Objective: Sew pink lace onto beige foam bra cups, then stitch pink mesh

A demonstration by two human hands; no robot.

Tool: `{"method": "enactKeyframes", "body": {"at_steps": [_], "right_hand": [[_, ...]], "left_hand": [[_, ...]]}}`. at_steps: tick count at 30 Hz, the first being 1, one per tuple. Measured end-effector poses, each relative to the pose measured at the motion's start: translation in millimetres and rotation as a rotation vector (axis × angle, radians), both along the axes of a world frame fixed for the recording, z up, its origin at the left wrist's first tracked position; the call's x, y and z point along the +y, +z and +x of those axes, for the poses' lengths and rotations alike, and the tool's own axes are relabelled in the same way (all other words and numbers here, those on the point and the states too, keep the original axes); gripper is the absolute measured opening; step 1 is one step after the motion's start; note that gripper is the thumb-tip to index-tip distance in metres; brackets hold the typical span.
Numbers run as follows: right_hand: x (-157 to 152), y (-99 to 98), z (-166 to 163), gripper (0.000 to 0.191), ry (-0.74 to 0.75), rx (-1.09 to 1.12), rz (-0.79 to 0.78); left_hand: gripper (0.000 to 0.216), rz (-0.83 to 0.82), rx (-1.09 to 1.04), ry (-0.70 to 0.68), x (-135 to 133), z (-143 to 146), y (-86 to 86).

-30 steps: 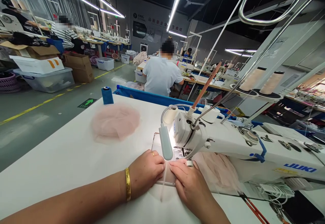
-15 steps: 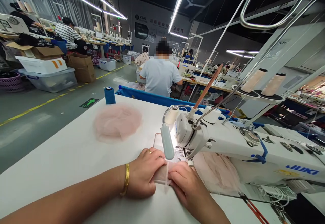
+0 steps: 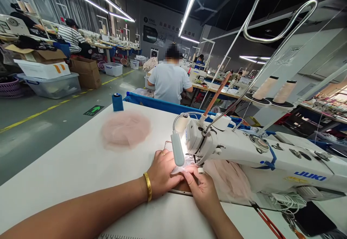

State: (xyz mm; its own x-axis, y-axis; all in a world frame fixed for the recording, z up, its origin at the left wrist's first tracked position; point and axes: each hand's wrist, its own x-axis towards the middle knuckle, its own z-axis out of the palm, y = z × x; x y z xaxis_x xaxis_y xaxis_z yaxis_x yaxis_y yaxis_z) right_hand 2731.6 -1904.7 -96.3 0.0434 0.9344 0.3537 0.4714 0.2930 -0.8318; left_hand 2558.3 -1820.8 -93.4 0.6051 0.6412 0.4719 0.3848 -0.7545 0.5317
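Observation:
Beside the needle area of the white sewing machine [image 3: 230,145], a small piece of sheer pale fabric [image 3: 177,170] lies between my hands. My left hand [image 3: 163,168], with a ring and a gold bangle, grips its left side, thumb pointing toward the right hand. From the right, my right hand [image 3: 203,190] pinches the fabric between thumb and fingers close to the presser foot. A lamp [image 3: 178,150] lights this spot and partly covers the fabric and left fingertips. More pink sheer fabric [image 3: 229,177] is bunched right of the needle, beneath the machine's arm.
A round pile of pink tulle [image 3: 126,128] lies on the white table [image 3: 81,181], with a blue thread spool [image 3: 117,102] behind it. Scissors or tweezers with red handles [image 3: 268,221] and a black phone-like object [image 3: 311,219] lie at right. A co-worker [image 3: 170,80] sits ahead.
My hands have shifted slightly up toward the needle, closer together. The fabric, flat between them before, is now gathered up at the fingertips. The view has turned slightly, showing more at lower right.

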Motion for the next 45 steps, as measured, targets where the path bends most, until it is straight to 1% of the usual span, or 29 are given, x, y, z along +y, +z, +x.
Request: {"method": "enactKeyframes", "body": {"at_steps": [4,9,11,14,16,18,22,26,31,35,38,42,45], "right_hand": [[0,-4.5,0,0.026,0.033,-0.075,0.058],[-4,0.6,2,0.025,0.015,-0.184,0.142],[-8,4.6,5,0.025,0.087,-0.308,0.164],[-15,7.8,10,0.021,0.24,-0.55,0.185],[-18,7.8,12,0.018,0.27,-0.664,0.182],[-19,6.9,14,0.018,0.26,-0.71,0.16],[-16,3.6,15,0.018,0.257,-0.725,0.141],[-12,-1.6,16,0.021,0.239,-0.73,0.144],[-5,-5.5,16,0.024,0.201,-0.689,0.168],[0,-7.0,16,0.026,0.17,-0.644,0.137],[3,-9.9,16,0.026,0.131,-0.621,0.12],[6,-14.5,12,0.033,0.093,-0.573,0.168],[9,-15.2,7,0.026,0.071,-0.539,0.209]], "left_hand": [[0.007,0.092,-0.04,-0.005,-3,-2,1.0],[0.014,0.138,-0.038,-0.024,-2,-7,6.5],[0.014,0.175,-0.008,-0.096,-4,-12,6.0],[0.015,0.25,0.086,-0.254,-9,-20,0.2],[0.019,0.286,0.114,-0.287,-13,-23,-5.1],[0.021,0.306,0.1,-0.27,-16,-25,-9.2],[0.021,0.318,0.076,-0.262,-17,-25,-11.5],[0.021,0.321,0.067,-0.257,-11,-23,-11.7],[0.021,0.326,0.136,-0.236,0,-19,-14.0],[0.023,0.312,0.159,-0.199,7,-16,-14.3],[0.02,0.241,0.174,-0.186,13,-15,-11.3],[0.02,0.066,0.141,-0.217,22,-15,-5.7],[0.022,-0.007,0.11,-0.238,26,-14,-3.9]]}}
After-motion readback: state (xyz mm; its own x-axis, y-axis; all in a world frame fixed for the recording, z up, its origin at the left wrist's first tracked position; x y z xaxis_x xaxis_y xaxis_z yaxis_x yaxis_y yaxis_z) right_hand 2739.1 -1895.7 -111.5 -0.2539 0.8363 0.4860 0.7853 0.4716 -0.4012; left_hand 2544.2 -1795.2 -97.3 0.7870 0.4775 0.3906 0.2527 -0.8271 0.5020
